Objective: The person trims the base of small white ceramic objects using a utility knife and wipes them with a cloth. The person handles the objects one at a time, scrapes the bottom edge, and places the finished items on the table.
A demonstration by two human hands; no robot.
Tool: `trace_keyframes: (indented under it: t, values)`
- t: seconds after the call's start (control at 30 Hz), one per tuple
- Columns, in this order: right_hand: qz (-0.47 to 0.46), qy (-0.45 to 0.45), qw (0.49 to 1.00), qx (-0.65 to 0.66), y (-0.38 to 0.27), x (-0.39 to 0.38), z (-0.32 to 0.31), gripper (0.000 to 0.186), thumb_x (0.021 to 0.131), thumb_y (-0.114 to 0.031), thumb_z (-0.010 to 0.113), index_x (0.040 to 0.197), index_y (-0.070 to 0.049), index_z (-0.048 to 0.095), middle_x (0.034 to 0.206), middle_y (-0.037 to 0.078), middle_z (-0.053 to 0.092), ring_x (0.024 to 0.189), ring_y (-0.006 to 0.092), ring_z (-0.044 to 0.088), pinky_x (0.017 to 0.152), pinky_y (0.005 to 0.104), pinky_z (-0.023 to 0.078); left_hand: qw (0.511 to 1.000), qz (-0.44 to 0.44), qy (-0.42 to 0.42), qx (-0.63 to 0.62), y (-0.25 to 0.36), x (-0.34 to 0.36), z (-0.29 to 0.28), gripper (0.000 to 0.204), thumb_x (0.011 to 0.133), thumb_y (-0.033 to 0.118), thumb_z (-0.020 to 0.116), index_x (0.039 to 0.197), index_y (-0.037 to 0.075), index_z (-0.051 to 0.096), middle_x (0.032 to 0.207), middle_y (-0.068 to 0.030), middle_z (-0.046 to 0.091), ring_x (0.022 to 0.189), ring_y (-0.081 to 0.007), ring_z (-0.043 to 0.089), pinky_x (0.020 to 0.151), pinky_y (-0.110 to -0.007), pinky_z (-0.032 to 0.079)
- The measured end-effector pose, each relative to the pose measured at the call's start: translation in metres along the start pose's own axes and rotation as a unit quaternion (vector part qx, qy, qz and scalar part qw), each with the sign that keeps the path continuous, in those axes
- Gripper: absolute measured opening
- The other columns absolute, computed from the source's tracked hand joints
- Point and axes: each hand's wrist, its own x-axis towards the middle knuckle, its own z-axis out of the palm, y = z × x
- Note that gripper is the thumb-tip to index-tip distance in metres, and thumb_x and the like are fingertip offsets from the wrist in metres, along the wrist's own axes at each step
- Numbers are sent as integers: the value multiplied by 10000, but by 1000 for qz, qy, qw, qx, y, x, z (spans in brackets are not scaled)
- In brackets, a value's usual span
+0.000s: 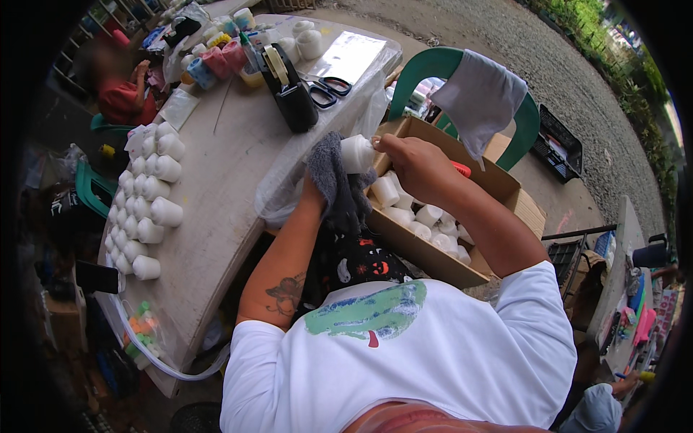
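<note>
A white plastic-looking cup-shaped piece [356, 154] is held up above the table's right edge. My left hand [313, 189] is wrapped in a grey cloth [338, 184], closed around the piece's underside through it; the fingers are hidden. At the piece's right end, the thumb and forefinger of my right hand [413, 162] pinch its tip. Just below, an open cardboard box [426, 251] contains many similar white pieces [427, 214]. A red-orange handle [460, 169] shows at the box's far side, beside my right forearm.
Rows of white cups [150, 208] line the table [216, 173] at left. A black tape dispenser [289, 94] and scissors [328, 92] are farther back. A green chair [426, 68] with a white cloth [480, 97] stands behind the box. A person [126, 97] sits at far left.
</note>
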Motion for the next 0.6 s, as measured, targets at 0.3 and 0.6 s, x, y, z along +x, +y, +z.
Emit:
trace_keyframes:
  t: [0.3, 0.6]
  values:
    - [-92, 15, 986, -136, 1, -4, 10, 339, 758, -10, 569, 1071, -130, 523, 1250, 118, 589, 927, 305, 638, 741, 428, 471, 994, 35, -20, 102, -7, 4, 0, 533, 670, 406, 752, 931, -10, 544, 909, -221, 580, 889, -378, 583, 828, -437, 447]
    - [35, -41, 995, 81, 14, -12, 5, 352, 822, 24, 570, 1140, -123, 533, 1245, 145, 587, 921, 292, 652, 772, 362, 483, 994, -45, -92, -31, -18, 2, -5, 537, 684, 323, 755, 1042, -18, 546, 967, -200, 596, 929, -347, 587, 869, -406, 453]
